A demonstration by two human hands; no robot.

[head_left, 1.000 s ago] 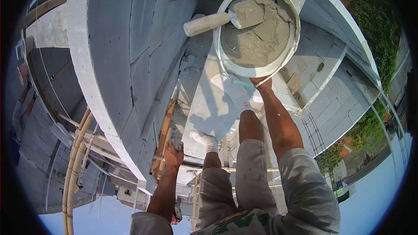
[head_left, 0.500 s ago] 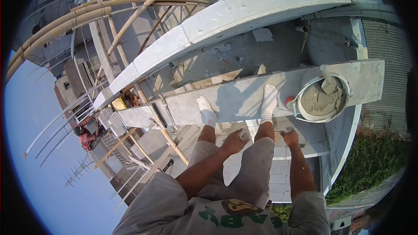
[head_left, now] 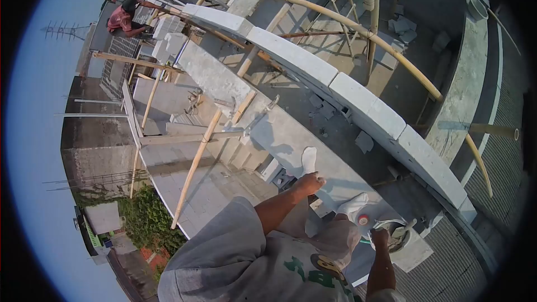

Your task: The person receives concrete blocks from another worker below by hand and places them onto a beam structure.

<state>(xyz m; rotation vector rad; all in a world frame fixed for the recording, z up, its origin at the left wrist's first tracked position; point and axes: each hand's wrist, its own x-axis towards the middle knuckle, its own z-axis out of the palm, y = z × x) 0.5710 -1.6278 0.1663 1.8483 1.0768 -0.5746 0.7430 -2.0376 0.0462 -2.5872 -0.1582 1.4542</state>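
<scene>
My right hand [head_left: 381, 239] is at the near-left rim of a white bucket [head_left: 414, 247], its fingers closed on the bucket's edge or handle; which of the two I cannot tell. Grey mortar [head_left: 396, 239] lies inside the bucket, and a trowel [head_left: 411, 224] rests in it with its handle up. My left hand [head_left: 310, 183] hangs in front of my body above the plank, its fingers curled. Whatever it may hold is hidden. A small red round object [head_left: 363, 220] sits on the plank between my foot and the bucket.
I stand in white socks on a narrow plank [head_left: 291, 131] high up. A curved wall of white blocks [head_left: 366, 103] runs alongside. Bamboo poles [head_left: 196, 168] cross the scaffold. Another person [head_left: 124, 19] crouches at the far left. Rubble [head_left: 321, 106] lies below the plank.
My view has swung left along the plank. My right hand has moved from beside my leg to the bucket. The left hand stays curled in front of me.
</scene>
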